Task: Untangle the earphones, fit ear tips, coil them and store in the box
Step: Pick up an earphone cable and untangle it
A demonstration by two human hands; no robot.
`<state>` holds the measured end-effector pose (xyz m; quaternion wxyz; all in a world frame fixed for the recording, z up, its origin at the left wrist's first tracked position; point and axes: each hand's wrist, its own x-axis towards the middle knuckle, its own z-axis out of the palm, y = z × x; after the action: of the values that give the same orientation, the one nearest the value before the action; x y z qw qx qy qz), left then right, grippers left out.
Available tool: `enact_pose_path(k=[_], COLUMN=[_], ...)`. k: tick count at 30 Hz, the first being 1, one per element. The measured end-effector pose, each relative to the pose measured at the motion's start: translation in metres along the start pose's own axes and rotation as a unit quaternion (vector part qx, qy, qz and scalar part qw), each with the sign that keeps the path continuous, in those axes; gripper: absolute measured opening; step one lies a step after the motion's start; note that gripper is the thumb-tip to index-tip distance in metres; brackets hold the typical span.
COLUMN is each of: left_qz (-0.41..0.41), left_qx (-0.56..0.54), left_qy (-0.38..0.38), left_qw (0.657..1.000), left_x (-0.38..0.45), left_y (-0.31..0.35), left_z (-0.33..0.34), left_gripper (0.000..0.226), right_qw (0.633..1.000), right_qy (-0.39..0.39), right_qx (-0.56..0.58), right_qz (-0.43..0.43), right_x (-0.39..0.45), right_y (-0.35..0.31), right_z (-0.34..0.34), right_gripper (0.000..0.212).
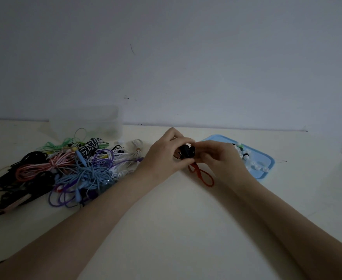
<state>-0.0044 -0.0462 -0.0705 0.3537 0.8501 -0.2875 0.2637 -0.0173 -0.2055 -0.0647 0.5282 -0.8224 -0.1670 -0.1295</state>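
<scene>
Currently pinching small black earbud heads (187,151) between left hand (166,156) and right hand (216,156), red cord (202,174) trailing below onto cream desk (176,219). Could fumble a tip sideways into multicoloured tangled cable heap (75,168) beside left hand; pale blue tray (270,161) beyond right hand.

A matt, smooth cream table (186,219) is seen. A frosted translucent plastic box (89,120) is set at far left. The cable pile (69,168) looks rubbery; a striped cable (92,145) in it looks braided like cloth. The blue tray (269,162) is smooth, slightly glossy plastic. The black earbuds (187,151) look matt plastic; the red cord (204,176) rubbery. The wall (186,57) is painted matt.
</scene>
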Motion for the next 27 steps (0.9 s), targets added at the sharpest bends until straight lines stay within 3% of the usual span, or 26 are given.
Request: enact_pose_path(k=[2,7,16,23,27], left_qz=[0.0,-0.02,-0.021,-0.06,-0.062], left_qx=[0.002,0.006,0.024,-0.005,-0.002], left_qy=[0.002,-0.005,-0.005,-0.017,-0.025], left_qw=[1.0,1.0,0.999,0.998,0.998], left_x=[0.0001,-0.0004,-0.0004,-0.0008,-0.001], left_y=[0.0004,0.0017,-0.0002,-0.0031,-0.0054], left_z=[0.0001,-0.0005,0.0,0.0018,0.0031], left_gripper=[0.042,0.032,0.026,0.049,0.029], right_qw=[1.0,0.997,0.998,0.994,0.991], right_qy=[0.017,0.071,0.059,0.012,-0.004], right_qx=[-0.025,0.032,-0.011,-0.111,-0.131], right_qz=[-0.002,0.018,-0.007,-0.008,-0.004], right_x=[0.0003,0.0017,0.0005,-0.0006,0.0006], right_y=[0.0024,0.008,0.0043,0.0077,0.0082], right_z=[0.0006,-0.0063,-0.001,0.0005,0.001], right_gripper=[0.036,0.035,0.032,0.03,0.031])
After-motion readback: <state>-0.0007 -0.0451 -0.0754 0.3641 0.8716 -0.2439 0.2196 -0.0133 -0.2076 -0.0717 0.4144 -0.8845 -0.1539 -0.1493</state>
